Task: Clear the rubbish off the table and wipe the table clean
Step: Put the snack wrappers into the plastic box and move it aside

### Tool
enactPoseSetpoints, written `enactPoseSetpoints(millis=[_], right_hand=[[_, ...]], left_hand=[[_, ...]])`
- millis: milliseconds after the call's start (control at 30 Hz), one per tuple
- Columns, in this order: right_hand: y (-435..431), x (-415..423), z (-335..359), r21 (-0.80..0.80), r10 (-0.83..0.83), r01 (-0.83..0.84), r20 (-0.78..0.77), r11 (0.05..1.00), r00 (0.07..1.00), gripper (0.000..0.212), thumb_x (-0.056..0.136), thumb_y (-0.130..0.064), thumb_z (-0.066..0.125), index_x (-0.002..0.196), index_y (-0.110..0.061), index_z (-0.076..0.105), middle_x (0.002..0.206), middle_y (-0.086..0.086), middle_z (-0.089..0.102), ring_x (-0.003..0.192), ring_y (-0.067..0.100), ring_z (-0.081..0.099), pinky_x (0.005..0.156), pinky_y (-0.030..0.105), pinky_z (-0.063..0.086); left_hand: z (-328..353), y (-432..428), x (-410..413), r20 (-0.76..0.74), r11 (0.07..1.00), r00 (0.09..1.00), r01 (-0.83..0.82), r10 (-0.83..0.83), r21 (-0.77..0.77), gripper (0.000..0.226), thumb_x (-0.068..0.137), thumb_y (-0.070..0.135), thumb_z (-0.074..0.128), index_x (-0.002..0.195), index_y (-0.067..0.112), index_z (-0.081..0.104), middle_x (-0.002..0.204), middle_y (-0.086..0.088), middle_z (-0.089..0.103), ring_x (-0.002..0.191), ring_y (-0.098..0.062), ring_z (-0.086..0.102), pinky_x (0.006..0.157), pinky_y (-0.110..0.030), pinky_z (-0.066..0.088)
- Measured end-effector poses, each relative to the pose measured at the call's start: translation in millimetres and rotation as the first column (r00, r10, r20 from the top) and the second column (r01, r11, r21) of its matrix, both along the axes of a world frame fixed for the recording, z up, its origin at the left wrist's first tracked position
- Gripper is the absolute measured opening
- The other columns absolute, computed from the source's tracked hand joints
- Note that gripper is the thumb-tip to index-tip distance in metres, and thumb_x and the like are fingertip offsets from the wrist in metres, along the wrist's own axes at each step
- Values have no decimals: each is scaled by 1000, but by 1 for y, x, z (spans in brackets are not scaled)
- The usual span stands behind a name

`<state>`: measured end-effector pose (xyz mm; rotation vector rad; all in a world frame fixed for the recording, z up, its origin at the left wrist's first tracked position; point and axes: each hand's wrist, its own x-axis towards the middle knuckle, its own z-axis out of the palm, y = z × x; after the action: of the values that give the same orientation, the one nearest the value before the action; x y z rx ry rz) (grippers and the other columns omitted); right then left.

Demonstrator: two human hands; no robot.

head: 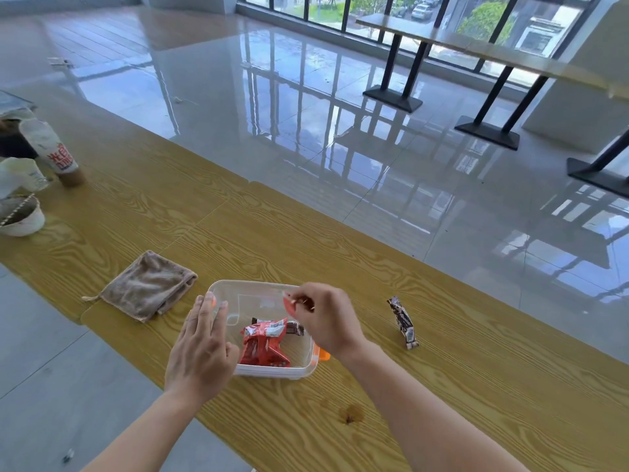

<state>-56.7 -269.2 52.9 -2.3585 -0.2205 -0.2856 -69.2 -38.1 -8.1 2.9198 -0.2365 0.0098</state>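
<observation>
You are looking down at a long wood-grain bench (306, 233) that runs from the far left to the near right. Straight in front of you sits a clear plastic tub (258, 294) with an orange clip (322, 354) on its right side. Inside it lie a crumpled red wrapper (263, 345) and, just behind that, a dark wrapper (294, 328).

Your left hand (200, 349) rests flat against the tub's left wall, fingers stretched out and close together, closed around nothing. Your right hand (326, 318) hovers over the tub's right rim; its grip is narrow, thumb and forefinger pinched on a small orange-red scrap (289, 306) held above the tub's inside.

To the right of the tub, apart from it, a dark snack wrapper (403, 321) lies on the bench, one end pointing toward you. To the left of the tub, near its far corner but not touching it, a brown folded cloth (149, 286) lies flat at the bench's near edge. A small brown stain (350, 413) marks the bench in front of you, between your forearms.

Far off at the left end stand a bottle with a red-lettered label (51, 149), a white bowl (22, 221) with a striped straw (20, 207) resting in it, and a pale cup (20, 175). Beyond the bench is a glossy tiled floor (306, 114), with other tables (476, 46) by the windows (323, 8).
</observation>
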Motion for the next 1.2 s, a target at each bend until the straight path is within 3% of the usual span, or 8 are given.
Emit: enactPoseSetpoints(millis=[67,167,333,567,700,900,1033,1200], right_hand=[[10,1,-12,-113,61,-68,-65,991,996,15,89,-16,63,78,-16,73,69,-1,70,62,19,61,56,34,49],[12,-2,-25,-237,65,-81,-73,968,995,25,81,-1,61,97,-11,76,92,5,75,81,27,68,66,33,52],[2,-1,-22,-183,28,-35,-44,983,999,32,80,4,58,105,-9,74,103,6,74,95,26,68,76,27,48],[-55,-2,-23,-216,-175,154,-78,964,982,26,85,-5,62,106,-14,74,98,3,73,87,21,67,69,28,48],[-122,-1,-48,-343,-400,312,-223,886,889,36,87,-6,65,122,-12,66,112,8,70,99,22,66,82,34,55],[-179,-4,-79,-506,-615,404,-369,762,697,33,92,-21,64,124,-11,58,118,13,58,106,30,56,84,37,45],[-185,-4,-95,-558,-641,368,-439,744,630,30,93,-33,66,112,-12,56,110,9,57,99,28,56,83,36,46],[-188,-8,-108,-579,-669,389,-412,716,618,14,93,-23,63,86,-14,56,86,2,57,80,22,54,68,34,43]], left_hand=[[0,0,0,-10,1000,1000,4,-4,-3,72,80,28,26,142,-2,44,153,-28,32,146,-39,25,116,-49,30],[1,1,1,-16,1000,1000,6,-7,-8,71,79,28,26,141,-2,45,153,-27,32,146,-39,25,115,-50,31],[-1,2,1,-20,1000,1000,2,-3,-13,71,80,31,27,142,1,44,154,-26,31,146,-39,24,114,-52,34],[-4,3,2,-18,1000,1000,14,-14,-15,71,80,32,28,142,0,44,154,-27,31,146,-39,24,114,-53,33],[-4,2,2,-9,1000,1000,26,-26,-18,71,80,31,28,142,-1,44,153,-28,32,145,-41,25,112,-55,34],[-5,1,2,-1,1000,1000,20,-20,-16,71,79,30,28,141,-1,45,153,-27,33,145,-41,25,112,-56,35],[-4,0,2,3,1000,1000,19,-19,-3,71,80,29,28,142,-1,44,153,-27,32,146,-41,24,112,-55,34],[-4,0,2,7,1000,1000,20,-20,8,71,80,28,27,144,-1,41,154,-26,30,147,-39,23,113,-53,34]])
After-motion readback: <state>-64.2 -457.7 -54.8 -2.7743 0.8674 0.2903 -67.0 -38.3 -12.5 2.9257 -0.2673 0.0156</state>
